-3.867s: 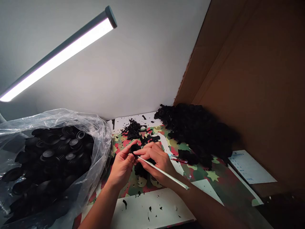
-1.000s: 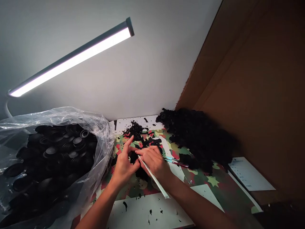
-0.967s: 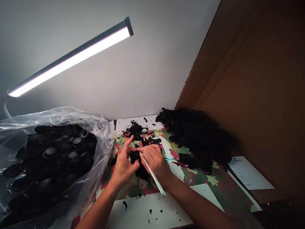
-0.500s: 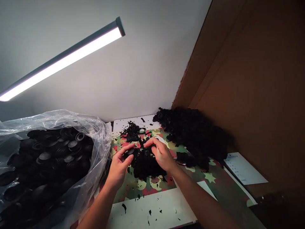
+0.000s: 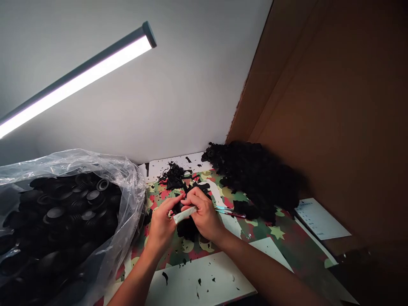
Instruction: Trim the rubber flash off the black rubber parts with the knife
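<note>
At frame centre, left hand (image 5: 161, 223) pinches a small black rubber part (image 5: 177, 208); right hand (image 5: 204, 214) grasps a white rod (image 5: 185, 214). The part probably is light, pliable; best gripped at its rim.

We see a lit lamp bar (image 5: 76, 83) slanting above a clear plastic bag (image 5: 127, 199) full of black rubber caps (image 5: 63, 208). A heap of black parts (image 5: 258, 178) lies against the cardboard wall (image 5: 334, 106), near a printed paper sheet (image 5: 321, 219) on the desk (image 5: 204, 284).
</note>
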Demonstrator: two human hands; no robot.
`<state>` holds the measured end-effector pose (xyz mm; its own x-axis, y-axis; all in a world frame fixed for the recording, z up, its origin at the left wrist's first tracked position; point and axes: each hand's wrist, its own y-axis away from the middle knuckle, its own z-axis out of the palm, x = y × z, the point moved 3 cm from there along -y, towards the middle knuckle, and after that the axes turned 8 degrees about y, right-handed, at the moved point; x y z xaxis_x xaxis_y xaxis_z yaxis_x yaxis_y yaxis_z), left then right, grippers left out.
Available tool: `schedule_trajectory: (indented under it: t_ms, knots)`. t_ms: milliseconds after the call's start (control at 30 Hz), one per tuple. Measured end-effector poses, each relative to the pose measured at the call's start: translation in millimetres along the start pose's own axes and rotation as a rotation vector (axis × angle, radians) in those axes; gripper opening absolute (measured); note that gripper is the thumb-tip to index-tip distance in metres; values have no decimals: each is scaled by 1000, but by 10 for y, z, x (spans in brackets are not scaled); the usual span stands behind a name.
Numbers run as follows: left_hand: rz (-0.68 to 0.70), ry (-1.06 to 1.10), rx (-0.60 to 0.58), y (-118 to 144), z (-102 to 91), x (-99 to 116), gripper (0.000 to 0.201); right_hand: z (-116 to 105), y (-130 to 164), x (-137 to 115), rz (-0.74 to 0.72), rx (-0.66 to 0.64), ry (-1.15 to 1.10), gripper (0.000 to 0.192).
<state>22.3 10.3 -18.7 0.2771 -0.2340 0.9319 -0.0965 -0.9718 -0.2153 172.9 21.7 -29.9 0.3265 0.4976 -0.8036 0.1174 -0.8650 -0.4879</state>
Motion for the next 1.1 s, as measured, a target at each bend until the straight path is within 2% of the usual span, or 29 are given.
schedule_trajectory:
  t_ms: [133, 267, 500, 633, 733, 900, 967, 1100]
  knots:
    - [73, -119, 25, 21, 22, 71, 17, -15, 0, -67, -10, 40, -58, 18]
    - [160, -193, 80, 58, 59, 94, 16, -42, -35, -70, -5, 83, -63, 22]
    - [306, -300, 162, 136, 162, 112, 16, -57, -93, -1, 95, 83, 9, 18]
    - [406, -244, 203, 158, 213, 135, 15, -21, -102, 76, 220, 72, -24, 16]
    - [428, -226, 229, 164, 209, 172, 13, 15, -102, 144, 245, 90, -51, 17]
    - [550, -171, 296, 244, 164, 316, 9, -157, -191, 487, 360, 246, -49, 22]
    - [470, -94, 292, 228, 153, 321, 7, -249, -238, 621, 368, 244, -44, 22]
    - [126, 80, 256, 114, 132, 204, 13, -255, -263, 697, 309, 93, -44, 20]
